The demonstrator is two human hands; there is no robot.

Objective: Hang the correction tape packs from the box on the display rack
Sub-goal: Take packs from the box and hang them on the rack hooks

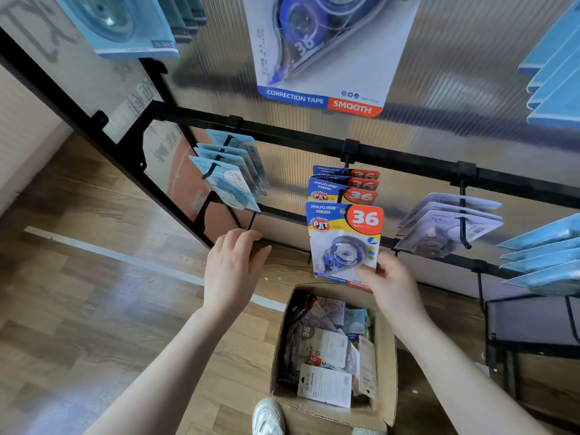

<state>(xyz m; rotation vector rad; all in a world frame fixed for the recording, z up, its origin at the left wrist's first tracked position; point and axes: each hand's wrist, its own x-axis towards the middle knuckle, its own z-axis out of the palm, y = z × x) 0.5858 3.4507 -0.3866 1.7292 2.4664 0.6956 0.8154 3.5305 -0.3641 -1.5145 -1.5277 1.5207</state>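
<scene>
From the head camera, an open cardboard box [384,350] sits on the floor directly below the rack, its flaps up. Inside lies a loose jumble of correction tape packs [326,356], some face up showing a red "36" badge, several face down showing white card backs, with a dark bundle along the left wall.

The right hand [389,284] pinches the lower right corner of one blue, yellow and red correction tape pack [343,240], thumb on the front of the card, holding it upright just above the box. Its top edge meets the front of a row of identical hung packs [345,185] on a black hook; whether the held pack is already on the hook cannot be told. The left hand [233,268] holds nothing, fingers loosely spread and curved, reaching toward the lower black bar of the display rack [282,133].

On the rack, a hook to the left carries pale blue packs [226,174], and a hook to the right carries white packs [448,224]. More blue packs [546,262] fan out at the far right edge. A large pack [323,51] marked "CORRECTION TAPE SMOOTH" hangs higher up, against a ribbed translucent back panel.

The floor [78,277] is wood-patterned with a pale strip across it. A white shoe [268,417] shows beside the box's near corner.
</scene>
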